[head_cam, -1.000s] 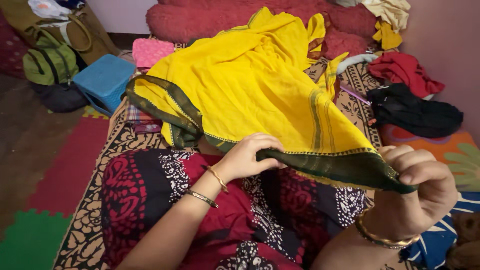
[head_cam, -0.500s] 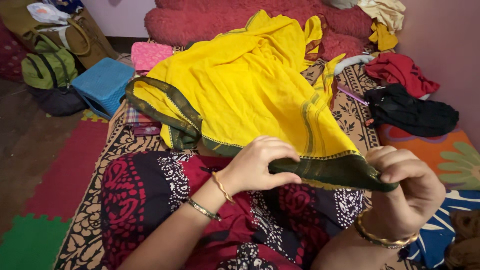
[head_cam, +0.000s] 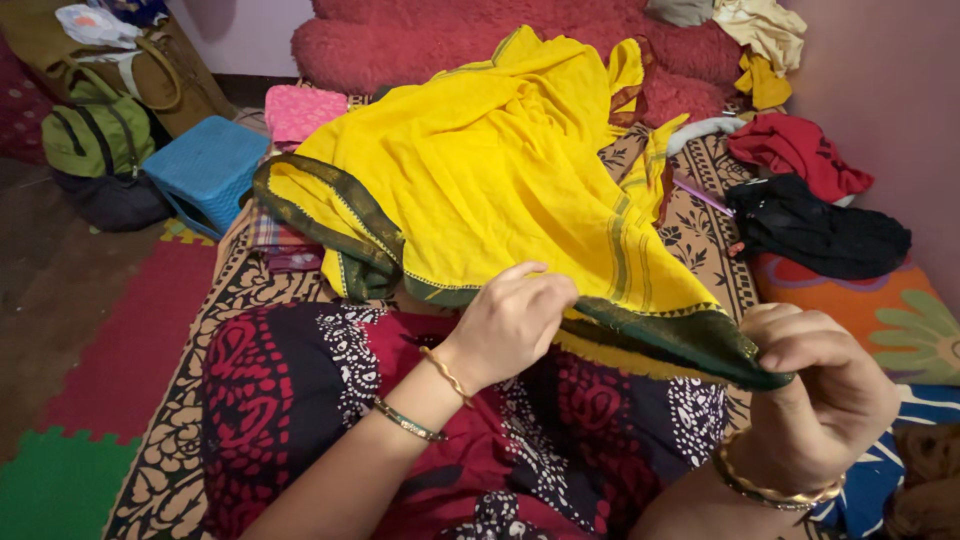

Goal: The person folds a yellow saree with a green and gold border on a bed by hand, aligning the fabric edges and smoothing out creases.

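A patterned brown mat (head_cam: 205, 440) runs from the bottom centre of the frame up towards the top right. On it, across the middle, lies a yellow cloth (head_cam: 480, 170) with a dark green border. At the right sit a black garment (head_cam: 820, 235) and, above it, a red garment (head_cam: 795, 150). The floor (head_cam: 50, 270) at left carries red and green foam tiles (head_cam: 110, 380), a blue stool (head_cam: 205, 165) and a green bag (head_cam: 95, 135) in the upper left.
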